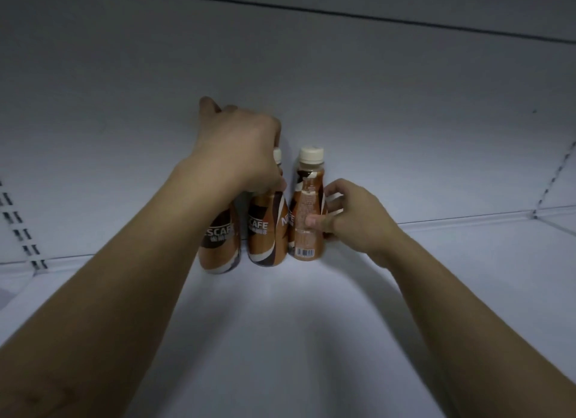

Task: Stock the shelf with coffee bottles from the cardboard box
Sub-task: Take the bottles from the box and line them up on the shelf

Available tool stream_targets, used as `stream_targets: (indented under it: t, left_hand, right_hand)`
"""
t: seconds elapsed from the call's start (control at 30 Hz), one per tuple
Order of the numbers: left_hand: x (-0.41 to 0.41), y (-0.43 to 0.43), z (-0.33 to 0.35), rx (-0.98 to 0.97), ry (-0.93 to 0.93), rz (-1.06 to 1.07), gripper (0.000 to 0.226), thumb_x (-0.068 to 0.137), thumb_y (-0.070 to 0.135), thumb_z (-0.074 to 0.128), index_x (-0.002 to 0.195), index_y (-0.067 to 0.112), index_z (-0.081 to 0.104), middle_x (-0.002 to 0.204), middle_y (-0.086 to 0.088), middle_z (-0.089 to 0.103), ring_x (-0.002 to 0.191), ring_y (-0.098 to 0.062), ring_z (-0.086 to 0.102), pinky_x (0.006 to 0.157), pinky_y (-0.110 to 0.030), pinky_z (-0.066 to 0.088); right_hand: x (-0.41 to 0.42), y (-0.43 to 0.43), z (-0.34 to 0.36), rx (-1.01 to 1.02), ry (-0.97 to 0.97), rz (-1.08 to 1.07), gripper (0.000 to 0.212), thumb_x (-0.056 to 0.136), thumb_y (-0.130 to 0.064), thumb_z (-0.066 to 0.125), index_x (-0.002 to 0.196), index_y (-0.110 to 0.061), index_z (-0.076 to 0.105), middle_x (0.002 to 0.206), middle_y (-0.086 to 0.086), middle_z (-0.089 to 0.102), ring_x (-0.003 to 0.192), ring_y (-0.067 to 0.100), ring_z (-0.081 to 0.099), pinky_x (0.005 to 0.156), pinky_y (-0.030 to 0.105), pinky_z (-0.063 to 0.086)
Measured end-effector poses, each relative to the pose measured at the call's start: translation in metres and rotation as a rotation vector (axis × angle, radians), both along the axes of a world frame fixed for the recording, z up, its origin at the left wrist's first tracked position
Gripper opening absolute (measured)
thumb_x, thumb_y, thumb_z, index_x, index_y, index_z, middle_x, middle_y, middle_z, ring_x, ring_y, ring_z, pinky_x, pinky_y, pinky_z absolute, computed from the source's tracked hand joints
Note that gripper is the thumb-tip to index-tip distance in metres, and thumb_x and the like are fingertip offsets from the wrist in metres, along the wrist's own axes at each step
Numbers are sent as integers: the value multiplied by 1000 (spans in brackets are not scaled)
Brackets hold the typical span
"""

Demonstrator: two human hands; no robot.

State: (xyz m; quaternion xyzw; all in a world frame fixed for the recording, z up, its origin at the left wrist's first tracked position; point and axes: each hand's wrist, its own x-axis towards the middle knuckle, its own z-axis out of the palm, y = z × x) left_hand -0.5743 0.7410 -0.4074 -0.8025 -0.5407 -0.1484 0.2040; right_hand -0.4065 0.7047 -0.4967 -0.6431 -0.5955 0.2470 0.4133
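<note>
Three brown coffee bottles with cream caps stand upright in a row at the back of a white shelf (311, 339). My left hand (240, 146) covers the tops of the left bottle (219, 246) and the middle bottle (265, 230), fingers curled down over their necks; which of them it grips I cannot tell. My right hand (346, 215) pinches the body of the right bottle (307, 218), thumb on the label's front. That bottle's barcode side faces me. The cardboard box is out of view.
The shelf's white back wall (343, 90) rises right behind the bottles. Slotted uprights run down the left side (21, 233) and right side (551, 181). Bare shelf surface stretches left, right and in front of the bottles.
</note>
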Motion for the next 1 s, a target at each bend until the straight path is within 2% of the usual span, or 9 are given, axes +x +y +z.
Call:
stream_targets:
  t: [0.2, 0.27, 0.37, 0.47, 0.5, 0.57, 0.67, 0.83, 1.0]
  left_hand:
    - [-10, -2, 4, -30, 4, 41, 48, 68, 53, 75, 104, 27, 57, 92, -3, 59, 100, -29, 50, 100, -48, 24]
    - [-12, -2, 5, -42, 4, 50, 50, 67, 55, 76, 104, 27, 57, 93, -3, 59, 101, -30, 49, 99, -48, 25]
    - [-12, -3, 4, -45, 2, 58, 49, 68, 54, 75, 104, 26, 57, 94, -4, 60, 102, -30, 49, 99, -47, 26]
    - [-9, -4, 0, -3, 41, 52, 49, 70, 55, 72, 107, 26, 58, 95, -4, 61, 102, -29, 50, 99, -47, 26]
    - [-8, -5, 0, 10, 54, 47, 51, 69, 56, 72, 108, 25, 58, 97, -4, 62, 103, -29, 51, 99, -48, 27]
    - [-5, -12, -1, 23, 57, 23, 59, 68, 59, 72, 113, 24, 57, 105, -5, 61, 106, -30, 51, 99, -48, 29]
    - [5, -26, 0, 89, 11, -55, 67, 71, 59, 69, 123, 20, 53, 118, -9, 58, 112, -31, 49, 97, -46, 34]
    - [41, -64, 1, 101, -74, -345, 65, 79, 53, 67, 134, 24, 48, 134, -3, 51, 124, -24, 44, 100, -39, 35]
    - [109, -111, -8, -28, -80, -581, 68, 80, 55, 65, 138, 27, 44, 139, 2, 50, 127, -20, 43, 103, -36, 33]
  right_hand:
    - [-11, -11, -15, 136, 73, -16, 43, 78, -25, 78, 117, -21, 60, 109, -1, 68, 96, 18, 69, 86, 43, 58]
    - [-13, -11, -18, 164, 55, -23, 43, 79, -25, 77, 119, -20, 61, 104, -5, 65, 93, 14, 67, 85, 35, 58]
    - [-16, -12, -20, 191, 27, -30, 43, 82, -27, 74, 121, -20, 59, 102, -9, 60, 88, 9, 63, 72, 16, 52]
    - [-13, -12, -20, 145, 19, -6, 46, 82, -27, 74, 124, -20, 56, 105, -8, 60, 83, 3, 60, 66, 9, 46]
    - [-12, -13, -18, 116, 5, 16, 50, 81, -28, 76, 125, -20, 54, 109, -7, 62, 84, 3, 60, 67, 10, 47]
    - [-10, -16, -10, 66, -32, 53, 66, 77, -32, 79, 134, -19, 48, 124, -2, 62, 100, 11, 62, 81, 21, 51]
    - [-1, -27, 11, 78, -116, 35, 86, 72, -37, 81, 144, -21, 37, 138, 0, 52, 121, 19, 53, 96, 33, 48]
    - [41, -78, 44, 158, -379, -90, 99, 70, -48, 80, 150, -27, 27, 150, -2, 40, 134, 17, 43, 103, 30, 38]
    - [107, -159, 47, 111, -602, -301, 97, 73, -56, 73, 151, -30, 21, 157, -5, 28, 141, 18, 31, 114, 41, 31]
